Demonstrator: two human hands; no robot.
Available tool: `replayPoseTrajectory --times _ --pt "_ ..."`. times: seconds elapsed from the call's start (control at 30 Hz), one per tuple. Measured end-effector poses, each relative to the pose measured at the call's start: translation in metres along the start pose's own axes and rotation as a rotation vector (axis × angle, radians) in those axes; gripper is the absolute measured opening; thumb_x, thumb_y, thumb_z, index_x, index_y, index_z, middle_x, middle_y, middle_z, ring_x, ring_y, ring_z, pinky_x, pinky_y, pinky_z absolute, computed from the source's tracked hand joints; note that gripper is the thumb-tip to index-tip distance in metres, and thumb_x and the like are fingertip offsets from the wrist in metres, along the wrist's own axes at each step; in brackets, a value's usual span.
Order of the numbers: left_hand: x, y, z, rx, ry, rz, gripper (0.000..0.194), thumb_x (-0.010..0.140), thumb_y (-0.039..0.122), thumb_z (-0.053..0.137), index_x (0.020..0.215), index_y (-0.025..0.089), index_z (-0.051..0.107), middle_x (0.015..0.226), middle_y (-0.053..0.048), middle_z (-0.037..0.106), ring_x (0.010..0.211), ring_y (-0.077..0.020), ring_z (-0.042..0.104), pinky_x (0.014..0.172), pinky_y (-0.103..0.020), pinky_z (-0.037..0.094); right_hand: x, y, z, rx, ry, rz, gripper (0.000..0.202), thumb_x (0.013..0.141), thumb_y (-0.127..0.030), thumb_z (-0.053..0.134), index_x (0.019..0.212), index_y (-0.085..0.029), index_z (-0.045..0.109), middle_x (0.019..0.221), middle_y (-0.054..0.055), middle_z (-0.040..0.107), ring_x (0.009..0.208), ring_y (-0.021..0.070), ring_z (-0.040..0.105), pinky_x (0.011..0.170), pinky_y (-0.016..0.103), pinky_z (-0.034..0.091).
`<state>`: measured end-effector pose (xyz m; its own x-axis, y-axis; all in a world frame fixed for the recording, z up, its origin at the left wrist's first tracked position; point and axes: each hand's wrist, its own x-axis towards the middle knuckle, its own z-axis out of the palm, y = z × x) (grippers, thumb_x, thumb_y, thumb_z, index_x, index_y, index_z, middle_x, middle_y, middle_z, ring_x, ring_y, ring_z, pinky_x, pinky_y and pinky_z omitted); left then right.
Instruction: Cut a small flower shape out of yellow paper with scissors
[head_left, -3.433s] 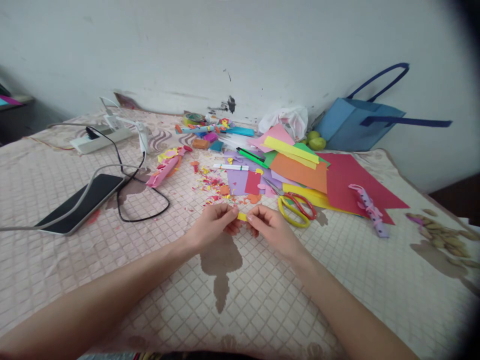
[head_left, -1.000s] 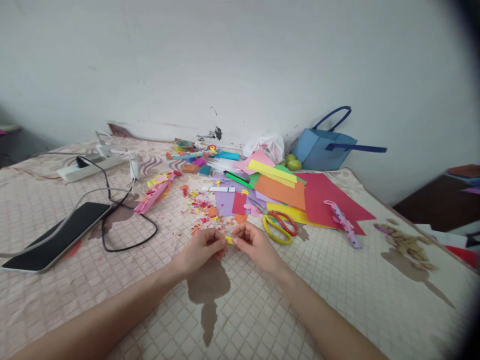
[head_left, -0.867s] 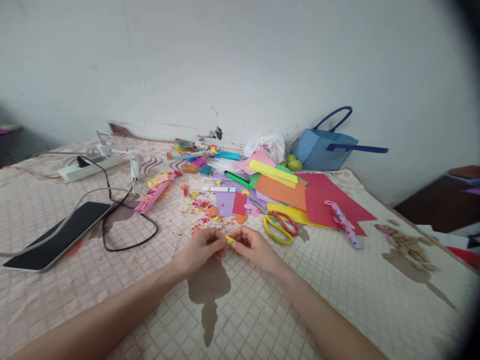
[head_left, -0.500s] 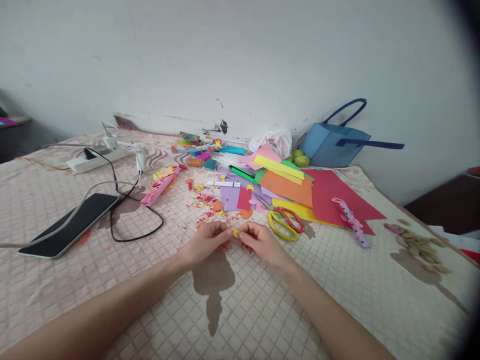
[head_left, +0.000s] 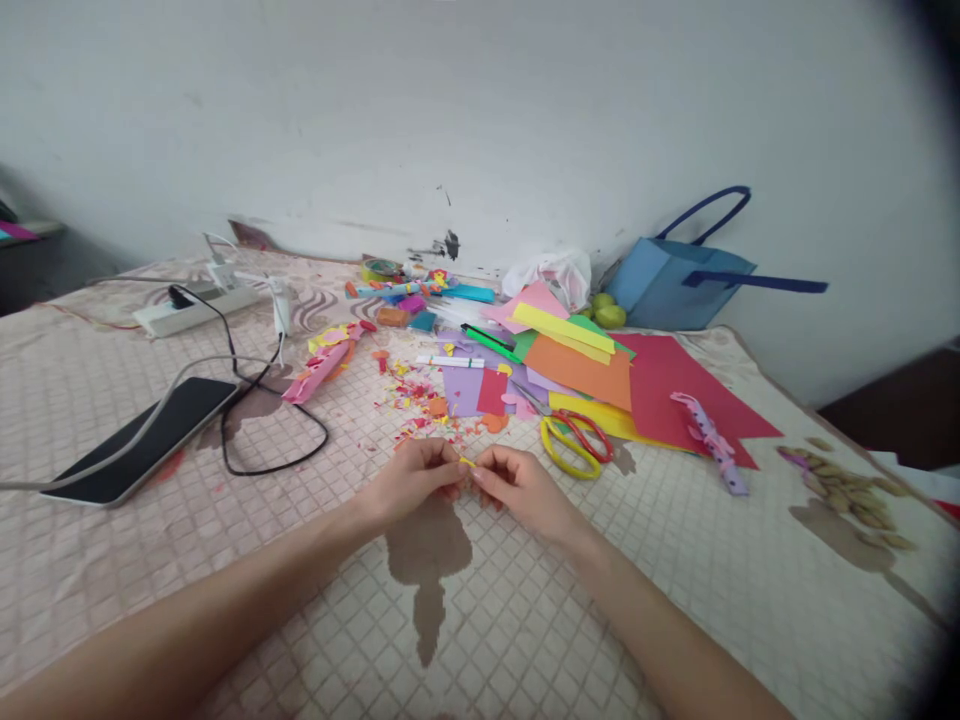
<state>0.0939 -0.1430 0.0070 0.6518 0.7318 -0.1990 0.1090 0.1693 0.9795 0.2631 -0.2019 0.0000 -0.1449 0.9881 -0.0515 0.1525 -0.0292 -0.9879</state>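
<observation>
Between the fingertips of both hands is a small yellow piece of paper (head_left: 468, 462), mostly covered by the fingers. My left hand (head_left: 420, 482) pinches it from the left, fingers curled. From the right, my right hand (head_left: 517, 488) pinches it too, its thumb almost touching the left one. Both hands are just above the quilted cloth (head_left: 510, 620). Beyond them lie scattered coloured paper scraps (head_left: 420, 395). A pair of scissors (head_left: 574, 445) with yellow and red handles rests to the right of my right hand.
Coloured paper sheets (head_left: 577, 370), a green cutter (head_left: 491, 343) and a white marker (head_left: 450, 361) lie ahead. On the left are a black tablet-like device (head_left: 142, 440), cables and a power strip (head_left: 199, 312). A blue bag (head_left: 671, 285) stands back right, near a pile of shelled-looking nuts (head_left: 844, 485).
The yellow paper piece shows less between the fingertips, and my hands have drawn slightly closer together. The view has shifted a little.
</observation>
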Motion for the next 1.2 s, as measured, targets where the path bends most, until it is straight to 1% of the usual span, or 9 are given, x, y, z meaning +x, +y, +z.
replayPoseTrajectory --times 0.2,0.4,0.53,0.67,0.8,0.87,1.0,1.13,1.2 --pt "0.0003 -0.0045 0.0008 0.029 -0.027 0.048 0.028 0.075 0.04 0.062 0.069 0.014 0.055 0.06 0.0 0.059 0.055 -0.0096 0.054 0.055 -0.022 0.042 -0.0008 0.0025 0.0035 -0.019 0.041 -0.024 0.025 0.083 -0.037 0.055 0.067 -0.019 0.048 0.055 -0.005 0.045 0.049 0.0092 0.042 0.047 0.023 0.033" --pt "0.0003 -0.0067 -0.0002 0.121 0.001 0.096 0.025 0.079 0.037 0.058 0.068 0.015 0.053 0.06 0.001 0.058 0.056 -0.0096 0.054 0.055 -0.021 0.042 -0.0031 -0.0014 0.0047 -0.061 0.041 -0.038 0.023 0.085 -0.037 0.052 0.071 -0.019 0.05 0.058 -0.004 0.047 0.051 0.0096 0.043 0.047 0.023 0.033" --pt "0.0013 -0.0078 0.0003 0.117 0.02 0.082 0.027 0.08 0.04 0.056 0.071 0.015 0.055 0.062 0.0 0.059 0.057 -0.0105 0.055 0.056 -0.022 0.043 -0.003 -0.0011 0.0061 -0.096 0.113 -0.06 0.024 0.084 -0.035 0.053 0.066 -0.02 0.047 0.055 -0.005 0.043 0.048 0.0091 0.039 0.045 0.023 0.031" --pt "0.0023 -0.0087 -0.0011 0.122 0.034 0.103 0.028 0.079 0.042 0.057 0.073 0.014 0.056 0.065 -0.003 0.062 0.06 -0.0123 0.058 0.06 -0.025 0.047 -0.0021 0.0005 0.0082 -0.067 0.158 -0.035 0.029 0.084 -0.044 0.053 0.068 -0.02 0.048 0.057 -0.004 0.047 0.048 0.0099 0.043 0.046 0.023 0.034" --pt "0.0006 -0.0065 -0.0018 0.136 0.044 0.12 0.026 0.079 0.038 0.057 0.071 0.014 0.056 0.063 -0.002 0.062 0.059 -0.0121 0.058 0.059 -0.025 0.047 -0.0018 -0.0005 0.0069 -0.036 0.143 0.001 0.041 0.088 -0.053 0.038 0.073 -0.019 0.053 0.065 0.001 0.056 0.052 0.012 0.049 0.047 0.025 0.037" --pt "-0.0004 -0.0047 -0.0013 0.128 0.048 0.113 0.025 0.078 0.038 0.057 0.07 0.014 0.056 0.064 -0.002 0.062 0.059 -0.0119 0.058 0.059 -0.025 0.047 -0.0018 -0.0013 0.0052 -0.043 0.13 -0.011 0.038 0.088 -0.052 0.042 0.073 -0.019 0.054 0.064 0.0 0.055 0.053 0.012 0.048 0.048 0.025 0.036" --pt "-0.0013 -0.0024 -0.0002 0.099 0.066 0.103 0.026 0.077 0.039 0.059 0.071 0.013 0.058 0.064 -0.002 0.062 0.059 -0.0118 0.058 0.059 -0.025 0.047 -0.0014 -0.0021 0.0037 -0.072 0.106 -0.061 0.026 0.081 -0.041 0.057 0.067 -0.019 0.051 0.059 -0.004 0.047 0.053 0.0103 0.042 0.05 0.024 0.033" --pt "-0.0012 -0.0033 0.0006 0.105 0.053 0.121 0.026 0.075 0.039 0.063 0.075 0.013 0.06 0.066 -0.002 0.062 0.061 -0.0115 0.058 0.059 -0.023 0.045 -0.0013 -0.0016 0.0054 -0.091 0.201 -0.085 0.025 0.082 -0.038 0.055 0.066 -0.019 0.05 0.059 -0.004 0.046 0.053 0.0103 0.04 0.05 0.024 0.032" --pt "-0.0007 -0.0044 0.0009 0.108 0.039 0.118 0.025 0.074 0.037 0.064 0.072 0.013 0.06 0.064 -0.002 0.062 0.059 -0.0109 0.057 0.057 -0.022 0.043 -0.0014 -0.0009 0.0063 -0.08 0.192 -0.074 0.026 0.082 -0.039 0.055 0.067 -0.019 0.051 0.058 -0.004 0.047 0.053 0.0105 0.041 0.05 0.024 0.032"
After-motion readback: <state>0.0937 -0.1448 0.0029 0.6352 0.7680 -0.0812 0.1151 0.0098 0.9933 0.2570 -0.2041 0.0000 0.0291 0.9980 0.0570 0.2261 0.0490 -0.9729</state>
